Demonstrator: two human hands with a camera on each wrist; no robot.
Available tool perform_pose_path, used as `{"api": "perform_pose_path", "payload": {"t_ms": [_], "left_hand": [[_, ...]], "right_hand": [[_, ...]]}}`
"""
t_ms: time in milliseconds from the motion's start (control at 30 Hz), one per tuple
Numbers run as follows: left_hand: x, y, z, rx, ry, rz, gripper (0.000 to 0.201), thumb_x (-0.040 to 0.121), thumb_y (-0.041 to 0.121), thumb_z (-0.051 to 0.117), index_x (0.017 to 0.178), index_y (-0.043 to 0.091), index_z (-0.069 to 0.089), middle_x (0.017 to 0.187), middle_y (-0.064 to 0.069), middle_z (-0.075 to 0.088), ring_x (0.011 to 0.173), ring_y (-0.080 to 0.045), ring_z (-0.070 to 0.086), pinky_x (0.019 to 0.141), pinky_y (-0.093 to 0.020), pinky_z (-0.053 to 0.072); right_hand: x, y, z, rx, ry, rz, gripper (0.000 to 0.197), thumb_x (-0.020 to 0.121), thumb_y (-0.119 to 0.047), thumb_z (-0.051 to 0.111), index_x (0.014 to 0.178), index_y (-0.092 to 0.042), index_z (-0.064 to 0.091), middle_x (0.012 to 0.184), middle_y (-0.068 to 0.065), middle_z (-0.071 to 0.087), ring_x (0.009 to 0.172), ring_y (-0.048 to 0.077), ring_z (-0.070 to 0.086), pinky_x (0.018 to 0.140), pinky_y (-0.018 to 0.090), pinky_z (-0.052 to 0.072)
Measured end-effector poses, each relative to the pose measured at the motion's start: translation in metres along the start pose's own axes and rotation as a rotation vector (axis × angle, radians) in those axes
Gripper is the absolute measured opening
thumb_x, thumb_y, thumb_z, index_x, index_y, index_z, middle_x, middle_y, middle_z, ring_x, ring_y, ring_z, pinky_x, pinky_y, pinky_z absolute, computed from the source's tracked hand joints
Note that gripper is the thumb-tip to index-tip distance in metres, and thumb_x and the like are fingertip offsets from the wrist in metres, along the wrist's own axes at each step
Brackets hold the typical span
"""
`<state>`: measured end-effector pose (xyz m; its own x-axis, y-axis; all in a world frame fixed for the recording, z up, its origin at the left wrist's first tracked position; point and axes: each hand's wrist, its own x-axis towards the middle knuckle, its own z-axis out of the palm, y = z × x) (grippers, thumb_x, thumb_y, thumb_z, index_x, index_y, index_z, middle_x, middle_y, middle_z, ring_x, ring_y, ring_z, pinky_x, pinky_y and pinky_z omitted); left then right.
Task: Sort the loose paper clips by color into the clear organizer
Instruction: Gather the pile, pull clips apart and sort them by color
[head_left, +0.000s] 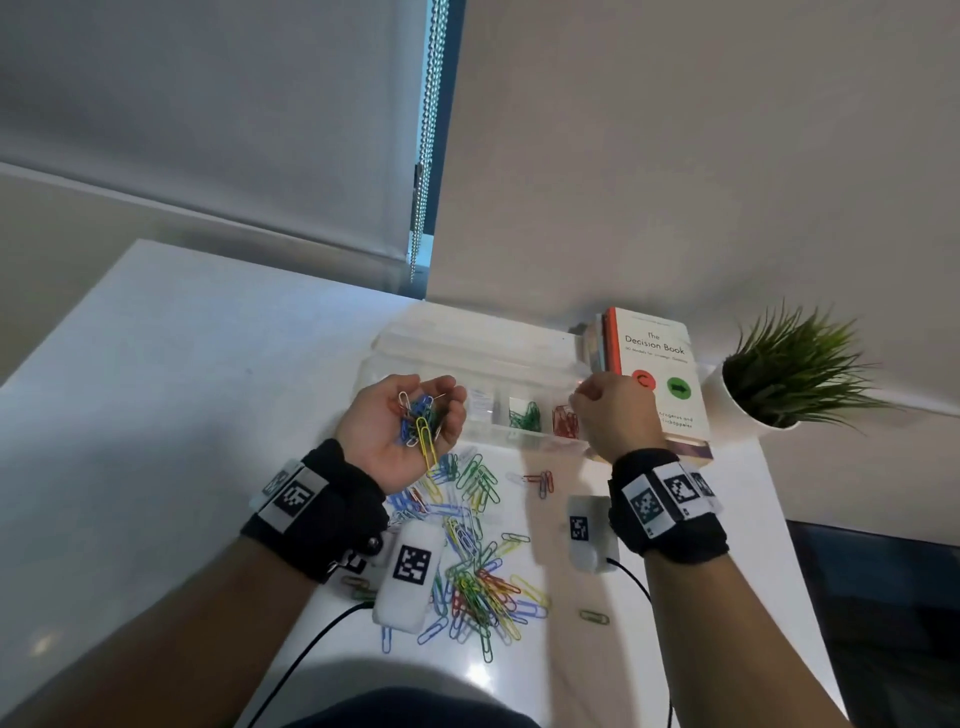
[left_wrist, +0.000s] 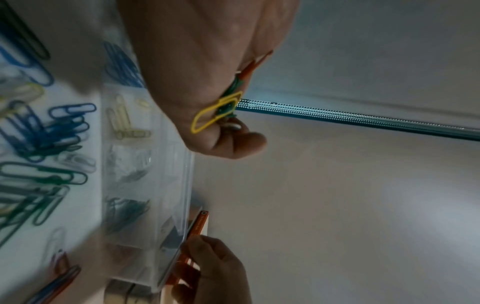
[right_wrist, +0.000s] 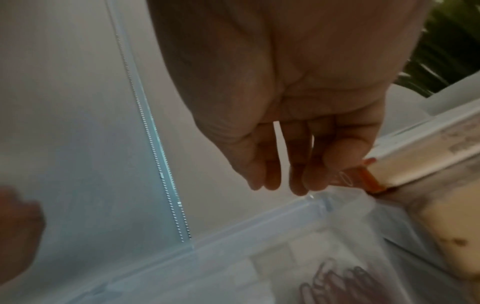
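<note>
The clear organizer (head_left: 415, 347) lies open on the white table, lid tipped back. Its compartments hold green clips (head_left: 524, 418) and red clips (head_left: 565, 421); the left wrist view also shows blue clips (left_wrist: 122, 63) and yellow clips (left_wrist: 124, 121) in their own cells. My left hand (head_left: 410, 415) is palm up at the organizer's left end, cupping a mixed bunch of clips (head_left: 421, 421) with a yellow clip (left_wrist: 215, 115) sticking out. My right hand (head_left: 582, 397) hovers over the red compartment, thumb and finger pinching a small red clip (right_wrist: 346, 179). Loose clips (head_left: 478, 571) lie scattered below both hands.
A stack of books (head_left: 657, 374) stands against the organizer's right end, with a potted plant (head_left: 795, 369) beyond it. A bead chain (head_left: 426, 130) hangs at the back by the blind. A single green clip (head_left: 595, 617) lies apart at the right.
</note>
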<state>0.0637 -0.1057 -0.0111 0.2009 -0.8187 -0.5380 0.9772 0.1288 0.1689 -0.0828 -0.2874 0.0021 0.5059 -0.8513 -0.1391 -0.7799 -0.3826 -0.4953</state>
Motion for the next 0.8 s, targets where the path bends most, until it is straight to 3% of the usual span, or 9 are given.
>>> {"api": "perform_pose_path", "payload": {"t_ms": [100,200,333,500,600,700,800], "left_hand": [[-0.002,-0.004,0.001,-0.085,-0.024,0.047,0.035,0.096,0.021,0.040,0.087,-0.005,0.062,0.086,-0.020,0.067,0.076,-0.029,0.067,0.066,-0.034,0.060],[-0.002,-0.007,0.003,-0.126,-0.022,0.102,0.035,0.097,0.020,0.039,0.088,-0.005,0.062,0.091,-0.022,0.068,0.081,-0.033,0.069,0.075,-0.041,0.060],[0.002,-0.008,0.001,-0.123,-0.011,0.180,0.034,0.097,0.022,0.036,0.092,-0.001,0.061,0.093,-0.019,0.068,0.081,-0.032,0.071,0.078,-0.038,0.058],[0.003,-0.008,-0.002,-0.124,0.026,0.220,0.034,0.097,0.023,0.034,0.091,0.002,0.061,0.095,-0.016,0.068,0.082,-0.030,0.071,0.087,-0.040,0.051],[0.002,-0.009,-0.002,-0.124,0.037,0.235,0.035,0.097,0.023,0.034,0.090,0.001,0.061,0.091,-0.017,0.069,0.079,-0.030,0.072,0.085,-0.039,0.053],[0.002,-0.010,-0.004,-0.120,0.060,0.243,0.035,0.097,0.023,0.034,0.090,0.002,0.061,0.090,-0.016,0.070,0.078,-0.030,0.072,0.075,-0.038,0.058],[0.003,-0.013,-0.004,-0.128,0.080,0.242,0.033,0.096,0.021,0.036,0.090,0.001,0.061,0.090,-0.017,0.068,0.077,-0.029,0.070,0.075,-0.037,0.058]], "right_hand": [[-0.020,-0.022,-0.002,0.075,-0.005,-0.200,0.008,0.089,-0.022,0.062,0.091,-0.017,0.068,0.088,-0.005,0.066,0.078,0.012,0.060,0.073,0.026,0.048],[-0.049,-0.048,0.000,0.177,-0.112,-0.349,0.006,0.084,-0.027,0.069,0.079,-0.025,0.065,0.075,-0.007,0.066,0.069,0.007,0.059,0.066,0.022,0.047],[-0.074,-0.069,0.017,0.131,-0.296,-0.437,0.017,0.077,-0.031,0.074,0.075,-0.019,0.062,0.059,-0.010,0.056,0.052,0.000,0.047,0.051,0.014,0.035],[-0.079,-0.079,0.034,0.146,-0.315,-0.393,0.018,0.076,-0.024,0.074,0.081,-0.016,0.059,0.074,0.000,0.065,0.067,0.016,0.059,0.063,0.028,0.047],[-0.079,-0.078,0.036,0.160,-0.304,-0.412,0.012,0.077,-0.018,0.073,0.082,-0.016,0.062,0.072,-0.003,0.061,0.066,0.013,0.054,0.062,0.024,0.042],[-0.080,-0.075,0.035,0.194,-0.281,-0.438,0.008,0.078,-0.015,0.072,0.081,-0.016,0.065,0.063,-0.011,0.054,0.056,0.001,0.046,0.054,0.012,0.034],[-0.077,-0.070,0.025,0.292,-0.267,-0.398,0.007,0.081,-0.012,0.069,0.076,-0.016,0.065,0.057,-0.011,0.051,0.051,0.000,0.046,0.052,0.012,0.037]]}}
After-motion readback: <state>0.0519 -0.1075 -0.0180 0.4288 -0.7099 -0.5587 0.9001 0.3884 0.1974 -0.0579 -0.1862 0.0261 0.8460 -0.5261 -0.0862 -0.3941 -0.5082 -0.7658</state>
